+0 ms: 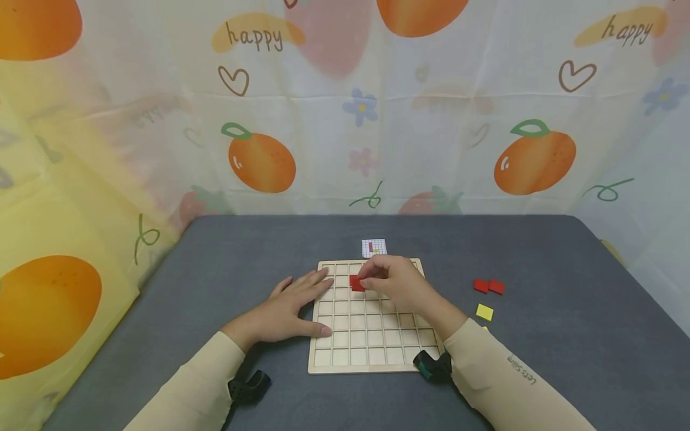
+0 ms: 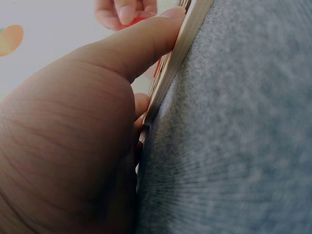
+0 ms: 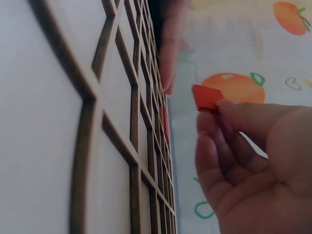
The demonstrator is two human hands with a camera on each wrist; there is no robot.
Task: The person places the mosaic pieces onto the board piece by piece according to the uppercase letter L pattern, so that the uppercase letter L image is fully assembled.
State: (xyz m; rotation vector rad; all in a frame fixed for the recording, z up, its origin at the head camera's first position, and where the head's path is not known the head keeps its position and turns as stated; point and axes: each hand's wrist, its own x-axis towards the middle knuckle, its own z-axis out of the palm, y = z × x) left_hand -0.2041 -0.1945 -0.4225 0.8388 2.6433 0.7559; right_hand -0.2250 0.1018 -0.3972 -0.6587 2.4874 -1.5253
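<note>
My right hand (image 1: 396, 282) pinches a small red square tile (image 3: 206, 97) between thumb and fingertips, over the upper part of a wooden grid board (image 1: 339, 357). Beyond it in the right wrist view, another red tile (image 3: 165, 125) lies in a cell of the board, seen edge-on. My left hand (image 1: 288, 311) rests at the board's left side with its fingers spread. In the left wrist view, the left thumb (image 2: 151, 41) lies over the board's edge.
A small printed grid card (image 1: 374, 248) lies just behind the board. To the right on the dark grey table (image 1: 259, 245) are two red tiles (image 1: 489, 287) and a yellow tile (image 1: 484, 312), with another yellow piece (image 1: 486, 328) partly hidden by the right sleeve. A fruit-patterned curtain (image 1: 323, 120) hangs behind.
</note>
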